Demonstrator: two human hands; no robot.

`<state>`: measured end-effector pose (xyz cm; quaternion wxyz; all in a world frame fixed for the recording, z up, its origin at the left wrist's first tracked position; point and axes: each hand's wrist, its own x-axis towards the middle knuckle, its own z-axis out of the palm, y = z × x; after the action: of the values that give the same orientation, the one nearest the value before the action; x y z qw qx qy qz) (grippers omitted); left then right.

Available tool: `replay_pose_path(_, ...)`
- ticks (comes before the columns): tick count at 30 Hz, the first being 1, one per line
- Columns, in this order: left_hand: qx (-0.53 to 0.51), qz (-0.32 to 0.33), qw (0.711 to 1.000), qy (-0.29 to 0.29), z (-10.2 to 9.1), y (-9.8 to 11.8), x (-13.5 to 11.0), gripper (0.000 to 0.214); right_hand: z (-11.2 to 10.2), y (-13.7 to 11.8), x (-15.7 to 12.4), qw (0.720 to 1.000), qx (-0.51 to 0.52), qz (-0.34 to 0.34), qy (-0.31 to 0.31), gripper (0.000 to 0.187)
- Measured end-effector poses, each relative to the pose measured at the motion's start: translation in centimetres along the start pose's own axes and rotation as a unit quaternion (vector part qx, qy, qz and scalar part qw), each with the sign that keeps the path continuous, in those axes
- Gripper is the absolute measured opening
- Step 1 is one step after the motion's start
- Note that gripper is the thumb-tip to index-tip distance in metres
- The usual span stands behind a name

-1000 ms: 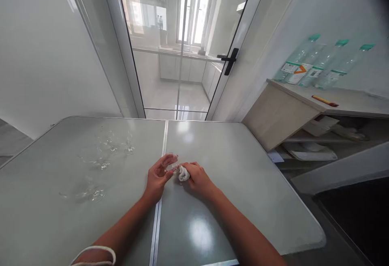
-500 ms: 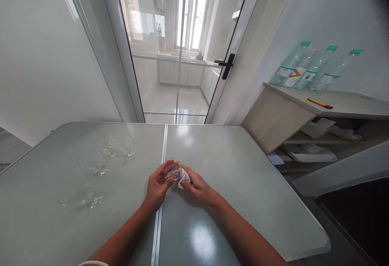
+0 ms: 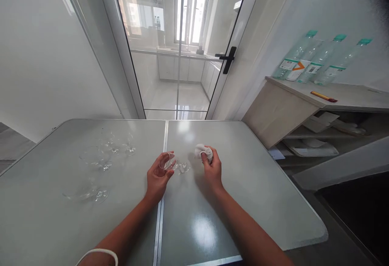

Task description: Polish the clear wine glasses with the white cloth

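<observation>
My left hand (image 3: pixel 158 173) is curled around the bowl of a clear stemmed glass (image 3: pixel 182 167), just above the table seam. The glass is tilted on its side, its foot pointing right. Bunched in my right hand (image 3: pixel 212 166) is a white cloth (image 3: pixel 201 151), held apart from the glass to its right. On the left half of the table stand several more clear stemmed glasses (image 3: pixel 105 166); their thin outlines are hard to make out against the pale surface.
The pale table (image 3: pixel 243 193) has a metal seam (image 3: pixel 158 233) down its middle. Behind it is a glass door (image 3: pixel 194 91) with a black handle (image 3: pixel 228 60). At the right, a wooden shelf unit (image 3: pixel 291 108) carries several plastic bottles (image 3: pixel 316 65) and a red-yellow stick-shaped packet (image 3: pixel 323 97).
My right hand has pulled the cloth off the glass and moved right and away from me. The glass's foot now shows. My left hand keeps its hold. The view has shifted slightly.
</observation>
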<state>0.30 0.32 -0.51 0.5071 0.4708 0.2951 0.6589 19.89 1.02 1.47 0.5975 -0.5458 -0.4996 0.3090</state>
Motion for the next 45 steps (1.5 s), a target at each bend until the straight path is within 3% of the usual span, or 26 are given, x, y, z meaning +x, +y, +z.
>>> replay_pose_path(1, 0.003, 0.007, 1.000, 0.005, 0.1, 0.1, 0.1, 0.056, 0.2, 0.1, 0.2, 0.997, 0.059, 0.055, -0.016, 0.035)
replay_pose_path(3, 0.011, 0.017, 1.000, 0.000, 0.2, 0.2, 0.1, 0.056, 0.9, 0.2, 0.2, 0.968, 0.172, 0.142, -0.118, 0.043)
replay_pose_path(5, 0.026, 0.026, 0.999, -0.024, 0.4, 0.4, -0.2, 0.056, 1.7, 0.4, -0.1, 0.926, 0.249, 0.197, -0.203, 0.045)
replay_pose_path(7, 0.046, 0.035, 0.997, -0.060, 0.5, 0.4, -0.6, 0.055, 2.1, 0.8, -0.5, 0.908, 0.272, 0.222, -0.227, 0.043)
replay_pose_path(11, 0.097, 0.048, 0.983, -0.146, 0.5, 0.2, -1.4, 0.062, 1.7, 1.5, -0.6, 0.940, 0.191, 0.211, -0.190, 0.039)
replay_pose_path(14, 0.115, 0.050, 0.980, -0.154, 0.5, 0.1, -1.6, 0.063, 1.2, 1.6, -0.3, 0.963, 0.130, 0.193, -0.136, 0.034)
replay_pose_path(17, 0.121, 0.056, 0.980, -0.146, 0.5, 0.1, -1.7, 0.062, 1.3, 1.1, -0.2, 0.958, 0.155, 0.206, -0.125, 0.031)
replay_pose_path(22, 0.198, 0.112, 0.958, -0.173, 0.1, 0.1, -1.6, 0.066, 1.8, 0.3, -0.4, 0.919, 0.238, 0.233, -0.210, 0.028)
replay_pose_path(25, 0.245, 0.148, 0.936, -0.203, -0.2, 0.1, -1.6, 0.064, 1.6, 0.4, -0.4, 0.939, 0.182, 0.222, -0.190, 0.021)
replay_pose_path(29, 0.240, 0.127, 0.946, -0.176, -0.3, -0.2, -1.7, 0.061, 1.3, 0.6, -0.1, 0.959, 0.130, 0.202, -0.146, 0.021)
replay_pose_path(35, 0.183, 0.041, 0.975, -0.118, -0.2, -0.2, -1.6, 0.057, 1.9, 0.7, 0.1, 0.910, 0.229, 0.253, -0.237, 0.026)
replay_pose_path(40, 0.242, 0.075, 0.955, -0.152, -0.2, -0.1, -1.6, 0.059, 2.4, 1.9, 0.0, 0.958, 0.105, 0.182, -0.195, 0.020)
replay_pose_path(43, 0.213, 0.064, 0.967, -0.122, -0.3, -0.3, -1.5, 0.059, 2.2, 2.3, 0.1, 0.981, 0.005, 0.119, -0.153, 0.015)
replay_pose_path(45, 0.181, 0.052, 0.976, -0.106, -0.4, -0.4, -1.4, 0.059, 2.1, 2.3, 0.2, 0.984, 0.000, 0.112, -0.140, 0.015)
